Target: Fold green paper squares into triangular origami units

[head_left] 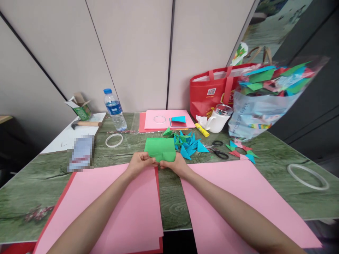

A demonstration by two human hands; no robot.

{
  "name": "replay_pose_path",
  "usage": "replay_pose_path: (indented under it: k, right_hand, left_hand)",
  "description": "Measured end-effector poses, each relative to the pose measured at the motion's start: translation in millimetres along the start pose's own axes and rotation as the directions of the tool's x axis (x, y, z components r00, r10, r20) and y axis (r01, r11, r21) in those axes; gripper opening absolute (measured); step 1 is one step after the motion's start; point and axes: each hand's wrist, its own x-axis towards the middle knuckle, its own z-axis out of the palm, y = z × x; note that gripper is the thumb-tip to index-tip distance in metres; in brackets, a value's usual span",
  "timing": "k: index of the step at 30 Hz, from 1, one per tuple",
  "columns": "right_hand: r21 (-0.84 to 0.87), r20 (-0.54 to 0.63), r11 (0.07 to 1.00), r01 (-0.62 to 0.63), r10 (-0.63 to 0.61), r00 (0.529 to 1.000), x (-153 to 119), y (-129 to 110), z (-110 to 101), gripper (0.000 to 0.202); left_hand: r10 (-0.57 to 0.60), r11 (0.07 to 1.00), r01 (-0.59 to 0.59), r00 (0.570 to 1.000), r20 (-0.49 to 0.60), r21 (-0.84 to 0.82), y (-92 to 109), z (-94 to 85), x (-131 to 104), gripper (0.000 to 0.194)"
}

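Note:
A small green sheet of paper (160, 148) is held up between my two hands, with crease lines showing across it. My left hand (141, 163) pinches its lower left edge, and my right hand (176, 164) grips its lower right corner. Both thumbs nearly meet at the bottom edge. Just beyond the right hand lies a heap of folded blue and green paper pieces (189, 143). Large pink sheets lie beneath the forearms, the left pink sheet (113, 211) over red paper and the right pink sheet (238, 197) on the other side.
Scissors (218, 150), a paper ring (243, 152), a yellow glue stick (202, 129) and a white mug (218, 121) are to the right. Behind stand a red bag (206, 91) and a plastic bag (249, 113). A bottle (116, 111) and hammer (87, 124) are left.

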Motion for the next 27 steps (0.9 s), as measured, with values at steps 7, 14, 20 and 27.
replay_pose_path:
  k: [7,14,20,27]
  right_hand:
    - [0.079,0.042,0.997,-0.005,0.002,0.999,0.2,3.5,0.3,0.023]
    - [0.078,-0.021,0.996,-0.031,0.033,0.999,1.4,2.7,0.9,0.025]
    - [0.246,-0.036,0.966,-0.077,0.089,0.995,1.7,1.4,2.4,0.033]
    - [0.261,-0.008,0.963,-0.07,0.075,0.997,2.2,4.0,1.6,0.037]
  left_hand:
    - [-0.07,0.995,0.082,0.982,0.174,-0.063,2.8,-4.2,3.1,0.014]
    - [0.008,0.988,0.013,0.99,0.139,-0.152,-0.3,-10.2,9.6,0.052]
    - [0.129,0.992,-0.128,0.991,0.042,-0.009,-0.6,-5.0,6.9,0.071]
    - [0.233,0.967,-0.234,0.972,0.022,0.102,2.3,0.6,0.6,0.076]
